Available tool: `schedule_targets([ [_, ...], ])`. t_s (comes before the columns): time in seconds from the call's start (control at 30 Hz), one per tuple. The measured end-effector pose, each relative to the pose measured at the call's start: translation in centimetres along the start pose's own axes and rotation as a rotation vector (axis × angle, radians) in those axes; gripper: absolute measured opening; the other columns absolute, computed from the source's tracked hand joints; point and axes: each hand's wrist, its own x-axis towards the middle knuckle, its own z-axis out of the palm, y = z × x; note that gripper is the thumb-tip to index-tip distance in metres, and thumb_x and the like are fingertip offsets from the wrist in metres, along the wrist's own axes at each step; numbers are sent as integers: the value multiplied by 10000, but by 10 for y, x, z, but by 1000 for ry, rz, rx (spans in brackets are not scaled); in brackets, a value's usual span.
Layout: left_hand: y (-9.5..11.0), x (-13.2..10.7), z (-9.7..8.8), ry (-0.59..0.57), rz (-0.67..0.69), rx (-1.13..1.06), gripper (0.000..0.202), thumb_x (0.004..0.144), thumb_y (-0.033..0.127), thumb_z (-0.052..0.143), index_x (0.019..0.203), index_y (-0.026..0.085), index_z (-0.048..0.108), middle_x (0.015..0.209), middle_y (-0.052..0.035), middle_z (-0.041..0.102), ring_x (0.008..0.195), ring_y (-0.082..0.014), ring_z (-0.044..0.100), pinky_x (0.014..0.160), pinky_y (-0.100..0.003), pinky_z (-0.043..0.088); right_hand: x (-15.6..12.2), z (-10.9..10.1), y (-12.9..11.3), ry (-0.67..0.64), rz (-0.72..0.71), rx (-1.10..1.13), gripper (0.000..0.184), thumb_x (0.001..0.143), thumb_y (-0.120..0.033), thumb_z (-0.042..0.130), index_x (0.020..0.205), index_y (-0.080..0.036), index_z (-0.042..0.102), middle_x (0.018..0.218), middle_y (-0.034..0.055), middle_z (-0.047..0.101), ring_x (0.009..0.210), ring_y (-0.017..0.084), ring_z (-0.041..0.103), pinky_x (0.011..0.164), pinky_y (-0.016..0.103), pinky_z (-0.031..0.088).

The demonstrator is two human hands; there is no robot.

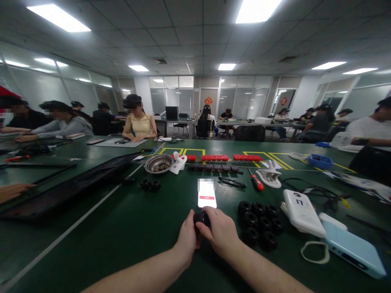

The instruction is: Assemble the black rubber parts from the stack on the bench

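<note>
Between my two hands is a small black rubber wheel [201, 219], held just in front of a lit phone [207, 199] lying on the table. My left hand [187, 234] is closed around its left side. From the right, my right hand [221, 228] grips it with the thumb across its front. To the right sits a cluster of several similar black wheels [251, 219]. Two more black wheels [150, 185] stand together at the left. Parts of the held wheel are hidden by my fingers.
A metal bowl [159, 163] of small parts stands back left, near a white bracket [178, 163]. Red strips [215, 158], a black strip [214, 168], glasses [232, 182] and a screwdriver [255, 180] lie ahead. A white device [304, 211] and light-blue box [354, 246] are right. A co-worker's hand [15, 192] shows left.
</note>
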Motion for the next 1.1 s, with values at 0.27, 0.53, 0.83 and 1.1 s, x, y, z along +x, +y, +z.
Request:
schedule_targets([
  [0.27, 5, -3, -27, -200, 680, 595, 385, 814, 482, 279, 921, 170, 477, 727, -48, 563, 668, -184, 531, 618, -297, 394, -17, 13, 0, -88, 332, 643, 353, 816, -491, 305, 908, -183, 451, 593, -14, 489, 489, 128, 465, 458, 253, 395],
  [0.53, 1, 6, -22, -118, 390, 346, 354, 847, 436, 210, 877, 170, 440, 775, -36, 538, 701, -165, 531, 588, -263, 418, -17, 2, 6, 54, -70, 286, 419, 744, -303, 512, 1130, -187, 399, 1022, 93, 534, 915, 212, 498, 822, 380, 380],
  [0.83, 7, 3, -27, -185, 539, 522, 276, 845, 383, 269, 900, 185, 453, 736, -18, 536, 671, -152, 512, 604, -262, 378, -10, 5, 17, -116, 127, 451, 285, 823, -394, 382, 939, -163, 504, 739, 39, 570, 629, 157, 539, 584, 293, 447],
  [1.1, 11, 16, -22, -155, -24, 273, 327, 794, 437, 240, 644, 188, 389, 427, 75, 323, 339, -80, 273, 363, -186, 213, -17, -3, 13, -67, -110, 118, 527, 713, -233, 566, 1193, -207, 350, 1134, 84, 481, 959, 211, 484, 821, 353, 386],
])
